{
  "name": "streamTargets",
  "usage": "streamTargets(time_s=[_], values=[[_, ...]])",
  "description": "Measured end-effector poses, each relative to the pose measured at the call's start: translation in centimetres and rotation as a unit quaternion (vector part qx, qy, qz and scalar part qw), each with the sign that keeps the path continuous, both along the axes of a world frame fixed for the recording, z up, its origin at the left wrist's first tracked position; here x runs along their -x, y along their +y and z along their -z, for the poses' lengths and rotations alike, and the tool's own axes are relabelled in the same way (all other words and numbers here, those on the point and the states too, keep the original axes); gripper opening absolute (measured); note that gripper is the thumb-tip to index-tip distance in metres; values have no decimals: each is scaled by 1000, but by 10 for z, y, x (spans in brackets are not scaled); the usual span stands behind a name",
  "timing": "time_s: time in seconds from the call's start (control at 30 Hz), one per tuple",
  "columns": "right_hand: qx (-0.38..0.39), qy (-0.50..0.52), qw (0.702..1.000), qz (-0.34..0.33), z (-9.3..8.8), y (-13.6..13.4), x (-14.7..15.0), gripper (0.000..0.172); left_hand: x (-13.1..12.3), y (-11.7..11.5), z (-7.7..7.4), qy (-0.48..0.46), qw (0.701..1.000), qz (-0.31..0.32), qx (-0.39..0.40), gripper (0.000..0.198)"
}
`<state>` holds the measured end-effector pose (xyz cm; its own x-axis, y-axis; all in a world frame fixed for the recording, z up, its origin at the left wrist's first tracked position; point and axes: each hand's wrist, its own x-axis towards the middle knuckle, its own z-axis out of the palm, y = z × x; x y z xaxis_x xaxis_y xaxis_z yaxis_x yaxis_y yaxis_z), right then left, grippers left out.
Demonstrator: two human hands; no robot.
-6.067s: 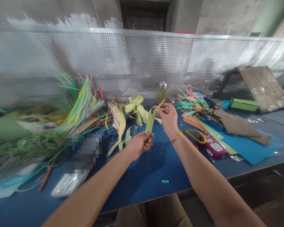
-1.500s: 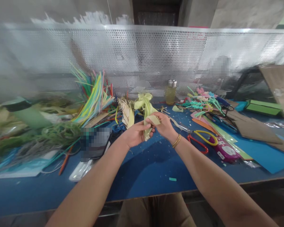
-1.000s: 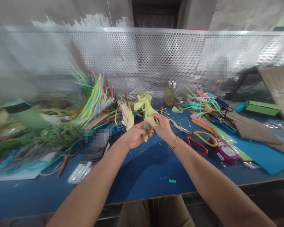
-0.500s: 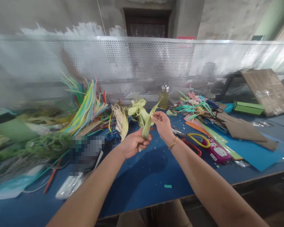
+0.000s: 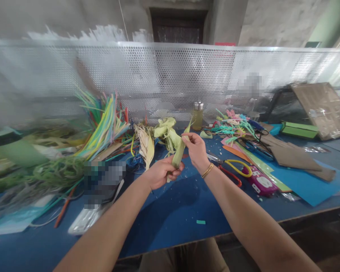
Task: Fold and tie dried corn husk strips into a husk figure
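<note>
Uncurled from its loop of a second ago, the husk (image 5: 179, 154) stretches above the blue table (image 5: 170, 230). My left hand (image 5: 162, 173) grips its lower end; my right hand (image 5: 197, 149) pinches it near the top. I'd expect it light, pliable and easily split, best held near both ends. I can read no writing, even on the pink case (image 5: 260, 182).

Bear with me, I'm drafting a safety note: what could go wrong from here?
The pale green husk-like strip, held between the left hand and the right hand, might tear if pulled hard. The scissors lie close beside the right hand, so a sideways move could knock them.
</note>
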<state>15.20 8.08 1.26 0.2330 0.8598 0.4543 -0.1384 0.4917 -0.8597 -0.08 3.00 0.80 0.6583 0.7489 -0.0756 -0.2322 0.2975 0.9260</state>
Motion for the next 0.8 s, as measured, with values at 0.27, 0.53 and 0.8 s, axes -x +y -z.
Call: streamTargets(time_s=[0.27, 0.53, 0.8], values=[[16, 100, 995, 22, -8, 11, -16, 25, 0, 1, 2, 20, 1000, 11, 9, 62], [12, 118, 993, 18, -6, 14, -25, 25, -1, 2, 1, 24, 999, 9, 47, 42], [33, 136, 989, 48, -13, 13, -30, 53, -2, 0, -2, 106, 991, -2, 86, 23]])
